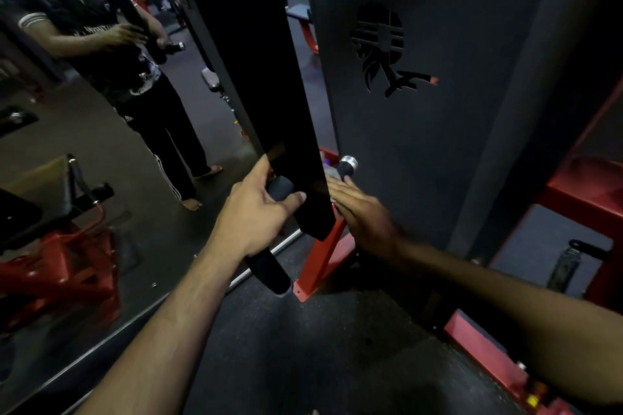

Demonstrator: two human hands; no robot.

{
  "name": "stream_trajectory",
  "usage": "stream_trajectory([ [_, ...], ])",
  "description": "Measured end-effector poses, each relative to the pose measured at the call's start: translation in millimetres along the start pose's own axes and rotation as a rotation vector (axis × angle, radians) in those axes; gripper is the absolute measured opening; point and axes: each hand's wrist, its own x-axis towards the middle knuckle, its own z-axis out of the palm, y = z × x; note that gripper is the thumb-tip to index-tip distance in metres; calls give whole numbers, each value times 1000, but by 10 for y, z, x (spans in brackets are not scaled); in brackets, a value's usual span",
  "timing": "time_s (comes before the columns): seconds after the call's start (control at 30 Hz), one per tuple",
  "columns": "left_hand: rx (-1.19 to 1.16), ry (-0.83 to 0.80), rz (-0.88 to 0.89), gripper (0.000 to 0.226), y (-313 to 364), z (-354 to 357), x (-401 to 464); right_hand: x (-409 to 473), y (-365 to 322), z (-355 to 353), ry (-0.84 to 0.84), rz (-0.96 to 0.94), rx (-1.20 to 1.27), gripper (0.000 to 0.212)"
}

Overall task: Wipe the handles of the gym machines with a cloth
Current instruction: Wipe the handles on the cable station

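Handle (pixel 269 266), black and padded, sits left of the black upright bar (pixel 269 84), my left hand (pixel 258 212) clenched around it. My right hand (pixel 362 216), right of that bar, lies flat with straight fingers on a grey cloth (pixel 333 174) beside a second, silver-capped handle (pixel 347 166).

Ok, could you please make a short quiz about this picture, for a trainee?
1. True or false: the left hand holds the black padded handle.
2. Which colour is the base frame of the machine? A) red B) yellow C) green
3. Fill in: the handle beyond the right hand ends in a ____ cap.
Key: 1 true; 2 A; 3 silver.
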Motion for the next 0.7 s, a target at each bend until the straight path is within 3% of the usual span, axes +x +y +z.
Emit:
stream_trajectory([
  [0.17,-8,-7,10,74,2,43,-16,-44,361,-275,-107,-149,-161,43],
  [0.3,-33,13,-6,64,-20,82,-6,439,229,-260,-8,115,-175,48],
  [0.43,-19,-9,8,68,-36,69,-6,317,157,-65,-146,-134,-223,27],
  [0.53,11,-7,-6,72,-49,81,9,409,529,-259,-34,-11,-232,31],
  [0.6,14,-12,-18,73,-61,75,8,413,392,-198,67,116,-183,34],
  [0.7,24,-9,-27,70,-61,31,15,203,117,62,-3,-46,-84,39],
])
